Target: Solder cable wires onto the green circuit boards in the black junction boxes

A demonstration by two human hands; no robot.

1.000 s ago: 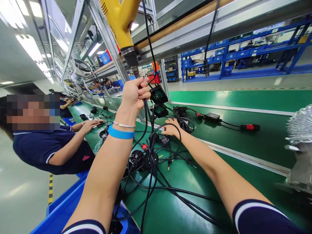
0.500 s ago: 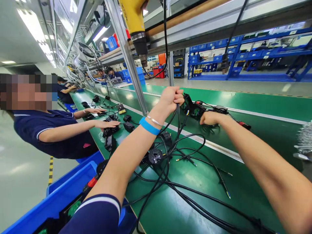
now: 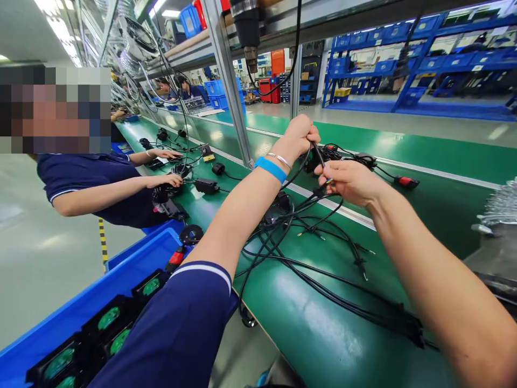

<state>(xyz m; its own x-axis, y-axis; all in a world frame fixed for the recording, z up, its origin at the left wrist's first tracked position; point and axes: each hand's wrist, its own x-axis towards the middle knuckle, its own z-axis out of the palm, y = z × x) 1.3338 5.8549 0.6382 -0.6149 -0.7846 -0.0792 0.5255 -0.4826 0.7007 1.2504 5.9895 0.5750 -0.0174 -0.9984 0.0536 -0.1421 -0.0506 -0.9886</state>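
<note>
My left hand (image 3: pixel 302 134), with a blue band and a bangle at its wrist, is closed around several black cables (image 3: pixel 297 178) and holds them up over the bench. Just below and to the right, my right hand (image 3: pixel 350 182) pinches a black cable near its end, where thin coloured wires (image 3: pixel 329 181) show. More black cables (image 3: pixel 323 288) run across the green bench (image 3: pixel 307 323), some with bare wire ends. Behind my hands lie coiled black cords (image 3: pixel 363 159) and a black and red connector (image 3: pixel 406 182).
At lower left a blue bin (image 3: pixel 76 304) holds black housings with green boards (image 3: pixel 109 318). A co-worker's hands (image 3: pixel 165 182) rest among cables to the left. A metal post (image 3: pixel 232 81) and hanging power driver (image 3: pixel 248 32) stand ahead. Silvery metal parts (image 3: pixel 501 210) lie at right.
My right hand has moved left from the black parts behind the bench strip to the cables below my left hand, and now pinches one. The view has tilted down, showing more of the bin.
</note>
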